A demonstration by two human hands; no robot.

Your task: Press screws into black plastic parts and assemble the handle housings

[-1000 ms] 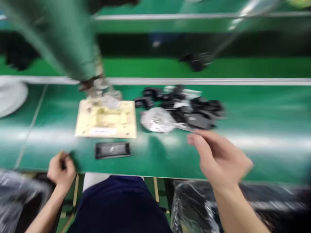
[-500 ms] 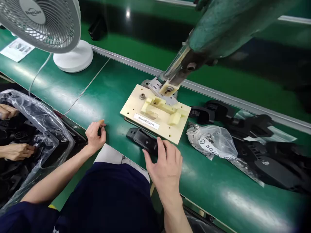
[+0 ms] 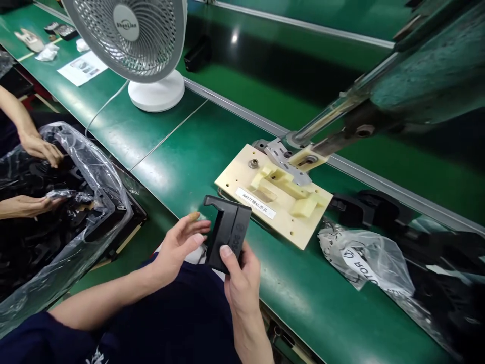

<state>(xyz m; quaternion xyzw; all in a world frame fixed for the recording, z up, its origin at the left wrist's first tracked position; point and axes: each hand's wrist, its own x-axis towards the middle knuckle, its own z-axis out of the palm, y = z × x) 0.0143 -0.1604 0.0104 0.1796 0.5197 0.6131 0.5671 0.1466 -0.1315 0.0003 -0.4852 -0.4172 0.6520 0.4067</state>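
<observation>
A black moulded plastic part (image 3: 230, 227) with raised lettering is held up over the near edge of the bench. My right hand (image 3: 242, 280) grips its lower right side, thumb on the front face and fingers behind. Just left of the part is my left hand (image 3: 180, 247), its fingers apart and nothing in them. Beyond the part lies a cream fixture plate (image 3: 231, 172) with yellow raised blocks and a printed label. The metal end of a green-painted press arm (image 3: 288, 162) reaches down over the plate.
A white fan (image 3: 155, 93) stands at the back left, near a printed sheet (image 3: 82, 68). To the right are a clear plastic bag (image 3: 373, 255) and several black parts (image 3: 443, 283). At left, another person's hands (image 3: 38, 144) reach into a plastic-lined box (image 3: 125, 215) of black parts.
My right hand has lifted the black part off the bench and turned it upright. My left hand has moved right, beside it, and its fingers have opened. The view has shifted left.
</observation>
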